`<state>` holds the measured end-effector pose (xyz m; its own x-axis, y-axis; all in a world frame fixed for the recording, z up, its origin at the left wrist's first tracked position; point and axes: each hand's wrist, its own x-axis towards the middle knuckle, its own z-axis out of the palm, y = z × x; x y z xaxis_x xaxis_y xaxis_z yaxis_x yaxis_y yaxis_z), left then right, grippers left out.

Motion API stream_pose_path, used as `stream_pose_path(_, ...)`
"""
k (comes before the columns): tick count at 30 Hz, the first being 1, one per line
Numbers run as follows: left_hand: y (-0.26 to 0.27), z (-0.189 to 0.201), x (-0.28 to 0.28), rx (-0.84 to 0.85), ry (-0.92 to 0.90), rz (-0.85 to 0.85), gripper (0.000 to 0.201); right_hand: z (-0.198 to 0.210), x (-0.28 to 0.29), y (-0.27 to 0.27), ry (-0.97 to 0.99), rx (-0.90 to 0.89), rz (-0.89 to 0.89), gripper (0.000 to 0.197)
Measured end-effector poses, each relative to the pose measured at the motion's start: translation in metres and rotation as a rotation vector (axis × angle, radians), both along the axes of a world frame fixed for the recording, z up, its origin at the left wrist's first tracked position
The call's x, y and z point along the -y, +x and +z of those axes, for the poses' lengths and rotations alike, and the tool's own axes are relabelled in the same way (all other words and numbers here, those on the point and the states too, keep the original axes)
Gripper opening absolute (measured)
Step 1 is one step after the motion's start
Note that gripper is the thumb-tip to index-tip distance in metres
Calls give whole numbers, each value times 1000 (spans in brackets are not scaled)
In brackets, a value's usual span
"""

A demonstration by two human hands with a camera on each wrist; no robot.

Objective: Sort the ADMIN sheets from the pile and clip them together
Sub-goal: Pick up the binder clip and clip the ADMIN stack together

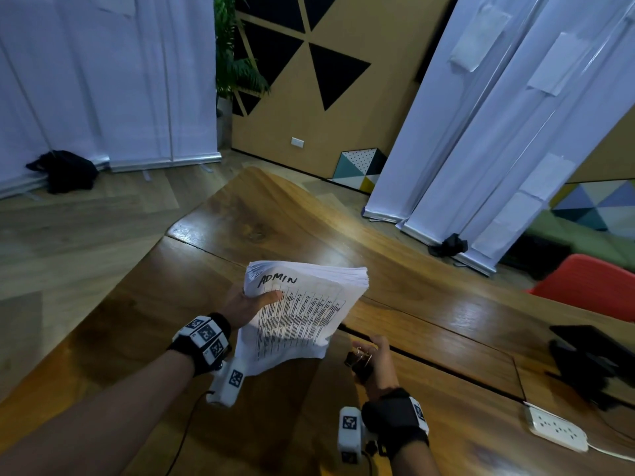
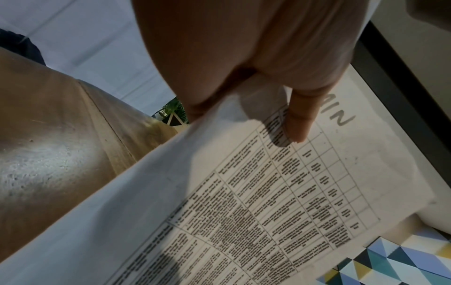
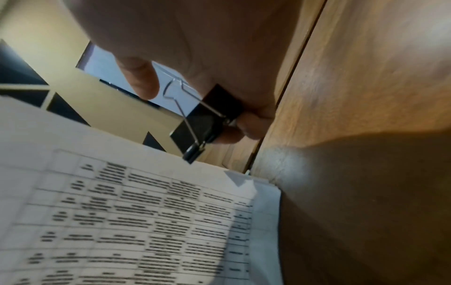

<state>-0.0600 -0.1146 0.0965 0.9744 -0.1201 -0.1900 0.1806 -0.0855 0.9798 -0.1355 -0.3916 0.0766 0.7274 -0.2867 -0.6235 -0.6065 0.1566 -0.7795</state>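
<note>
The left thumb (image 2: 301,119) lies flat across the top sheet, just under the handwritten "ADMIN", and the other fingers are hidden beneath the paper. So the left hand (image 1: 248,305) pinches the stack of ADMIN sheets (image 1: 302,310) at its left edge and holds it clear above the wooden table (image 1: 429,304). The stack looks thick but limp. Its near corner droops from the grip and the far edges fan slightly, so it will probably bend and slide sheet on sheet unless it is squared first. The best hold is likely along one trued edge, close to where the clip will bite.

The right hand (image 1: 372,360) is just beside the stack's lower right corner, apart from the paper. Its fingers curl round a black binder clip (image 3: 209,123), the fingertips (image 3: 251,125) pressing the black body. One wire handle stands out toward the sheets. The thumb (image 3: 141,81) is near that handle, though contact cannot be confirmed. Whether the clip's mouth is sprung apart cannot be told. The spring is stiff and the steel is smooth, so a firm squeeze on both handles seems called for.

Further right on the table lie a white power strip (image 1: 556,429) and a dark object (image 1: 591,355).
</note>
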Motion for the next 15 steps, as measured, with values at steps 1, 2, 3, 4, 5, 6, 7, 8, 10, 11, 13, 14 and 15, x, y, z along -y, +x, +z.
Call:
stream_pose_path(1,1,0,0,-11,3,2,26,7,0,-1,11,30,9,63)
stream_pose_path(2,2,0,0,-17,3,8,27,11,1,-2,7,65,30,54)
stream_pose_path(3,3,0,0,-18,1,16,27,14,2,-2,-27,92,45,48)
stream_pose_path(4,3,2,0,-18,4,20,27,17,3,-3,-65,122,55,42)
stream_pose_path(5,3,3,0,-18,8,16,27,20,3,-3,-95,156,67,39)
stream_pose_path(6,2,4,0,-15,12,9,27,22,3,-4,-125,201,82,42)
stream_pose_path(7,2,4,0,-15,13,3,26,25,2,-6,-143,245,80,56)
stream_pose_path(8,2,5,-1,-14,16,6,25,26,3,-7,-142,282,53,76)
stream_pose_path(10,1,6,-2,-2,13,7,19,30,3,-8,-106,339,-31,98)
stream_pose_path(11,2,6,-2,5,11,5,18,34,2,-9,-91,370,-47,96)
stream_pose_path(13,1,7,-3,20,16,-6,21,45,1,-11,-64,440,-30,89)
stream_pose_path(14,1,8,-3,31,27,-18,21,55,0,-12,-73,478,3,84)
stream_pose_path(15,1,8,-5,29,43,-28,21,67,-3,-14,-97,525,47,72)
